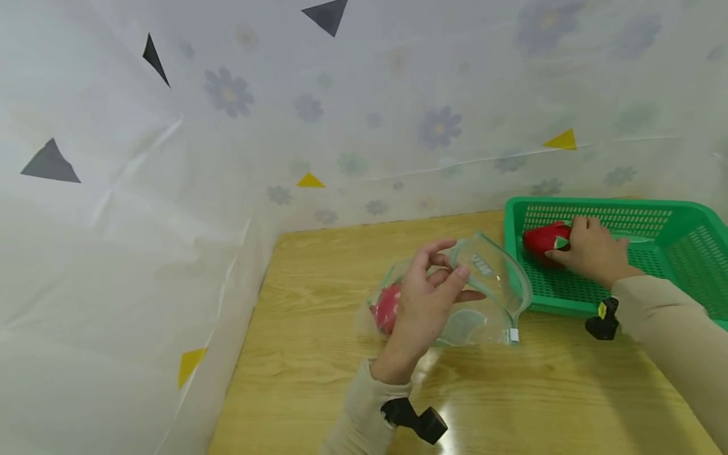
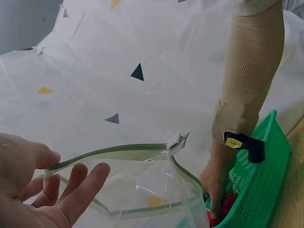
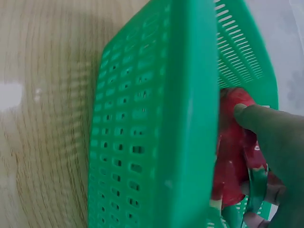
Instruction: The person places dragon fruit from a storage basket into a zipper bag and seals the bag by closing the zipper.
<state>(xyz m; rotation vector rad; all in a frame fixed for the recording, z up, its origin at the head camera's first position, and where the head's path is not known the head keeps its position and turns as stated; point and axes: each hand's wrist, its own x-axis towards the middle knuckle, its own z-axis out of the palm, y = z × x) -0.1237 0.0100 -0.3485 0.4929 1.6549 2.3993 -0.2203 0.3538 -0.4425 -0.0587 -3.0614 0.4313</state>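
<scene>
My left hand [image 1: 423, 303] pinches the rim of a clear zip bag [image 1: 491, 272] between thumb and fingers; its mouth gapes toward the right. Inside the bag's left end lies a pinkish-red dragon fruit [image 1: 385, 309], partly behind the left hand. In the left wrist view the green zip edge passes under the thumb, with a white slider [image 2: 174, 140] at its far corner. My right hand [image 1: 597, 249] grips a red dragon fruit [image 1: 541, 241] with green leaf tips, at the left end of the green basket [image 1: 597, 203]. The right wrist view shows thumb and fingers around this fruit [image 3: 232, 142].
The basket's slotted walls stand around the right hand, with its left end close beside the bag's mouth. A wooden table [image 1: 307, 297] lies under everything. White sheeting [image 1: 364, 114] with flower prints and triangles rises behind and on the left.
</scene>
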